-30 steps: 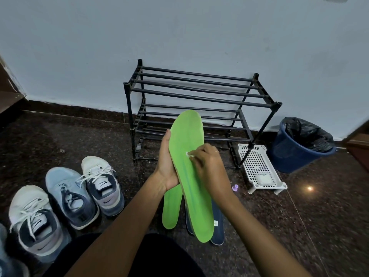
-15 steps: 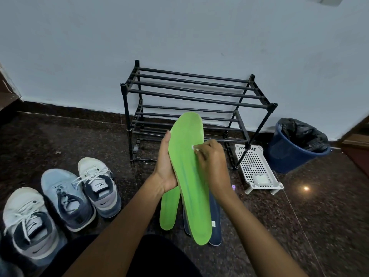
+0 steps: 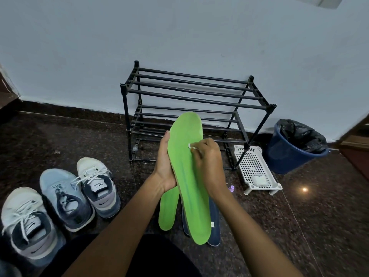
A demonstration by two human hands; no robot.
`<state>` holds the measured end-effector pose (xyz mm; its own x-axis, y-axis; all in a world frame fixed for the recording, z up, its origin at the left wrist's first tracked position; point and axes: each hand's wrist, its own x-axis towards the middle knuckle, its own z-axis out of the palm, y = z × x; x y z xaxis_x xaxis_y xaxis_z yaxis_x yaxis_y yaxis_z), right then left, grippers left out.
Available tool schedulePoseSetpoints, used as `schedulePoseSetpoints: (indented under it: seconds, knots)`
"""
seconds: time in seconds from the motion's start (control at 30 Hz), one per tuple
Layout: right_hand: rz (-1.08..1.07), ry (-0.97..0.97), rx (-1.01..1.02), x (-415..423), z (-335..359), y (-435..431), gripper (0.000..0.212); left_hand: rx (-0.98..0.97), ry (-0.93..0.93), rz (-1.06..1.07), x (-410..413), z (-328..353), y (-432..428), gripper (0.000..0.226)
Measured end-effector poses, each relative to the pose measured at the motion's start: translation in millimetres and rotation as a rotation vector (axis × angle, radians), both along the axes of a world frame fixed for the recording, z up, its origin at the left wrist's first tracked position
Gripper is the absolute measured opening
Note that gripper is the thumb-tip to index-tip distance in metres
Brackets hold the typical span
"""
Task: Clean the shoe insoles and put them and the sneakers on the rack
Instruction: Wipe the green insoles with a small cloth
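Note:
My left hand [image 3: 164, 166] grips the left edge of a long green insole [image 3: 187, 176] held upright in front of me. My right hand [image 3: 208, 162] pinches a small white wipe [image 3: 190, 145] and presses it on the insole's upper half. On the floor below lie a second green insole [image 3: 167, 210] and dark blue insoles [image 3: 214, 222], partly hidden behind the held one. Three sneakers [image 3: 60, 198] stand at the left. The black rack [image 3: 191, 108] stands bare against the wall.
A white perforated tray [image 3: 253, 164] holding a white pad lies on the floor right of the rack. A blue bin [image 3: 289, 152] with a black liner stands further right. A small purple item [image 3: 231, 189] lies by my right wrist. The floor is dark granite.
My right hand with the wipe has slid slightly up and across the insole's upper part. The left hand keeps its hold; the view has shifted a little.

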<state>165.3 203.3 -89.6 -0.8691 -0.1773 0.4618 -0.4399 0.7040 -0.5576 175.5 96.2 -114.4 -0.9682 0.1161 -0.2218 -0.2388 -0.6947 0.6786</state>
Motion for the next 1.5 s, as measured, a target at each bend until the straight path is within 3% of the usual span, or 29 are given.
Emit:
schedulePoseSetpoints:
  seconds: [0.2,0.4,0.63,0.83,1.03,1.27,1.5]
  knots:
    - [0.228,-0.056,0.008,29.6,-5.6,-9.3,0.014,0.038,-0.017,0.007,-0.6,2.2,-3.2,0.078]
    - [0.036,0.0,0.005,2.5,1.8,0.5,0.013,0.019,0.021,-0.01,-1.1,-0.5,-1.0,0.068]
    - [0.256,-0.052,0.009,35.1,-5.3,-11.6,0.015,0.046,-0.012,0.004,-1.8,0.6,-4.4,0.08]
    - [0.035,-0.005,0.046,9.2,-3.4,1.8,0.014,0.008,0.028,0.02,-2.3,0.6,-3.1,0.069]
    - [0.223,-0.03,-0.011,42.6,-8.2,-10.8,0.017,0.067,0.01,0.009,-0.9,3.3,-6.8,0.08]
    - [0.013,-0.024,-0.003,11.9,-8.0,6.2,0.013,0.035,0.048,0.001,-0.1,5.4,-3.4,0.08]
    - [0.183,-0.037,-0.004,41.4,-11.6,-7.6,0.015,0.056,0.059,0.021,-1.2,3.9,-7.5,0.082]
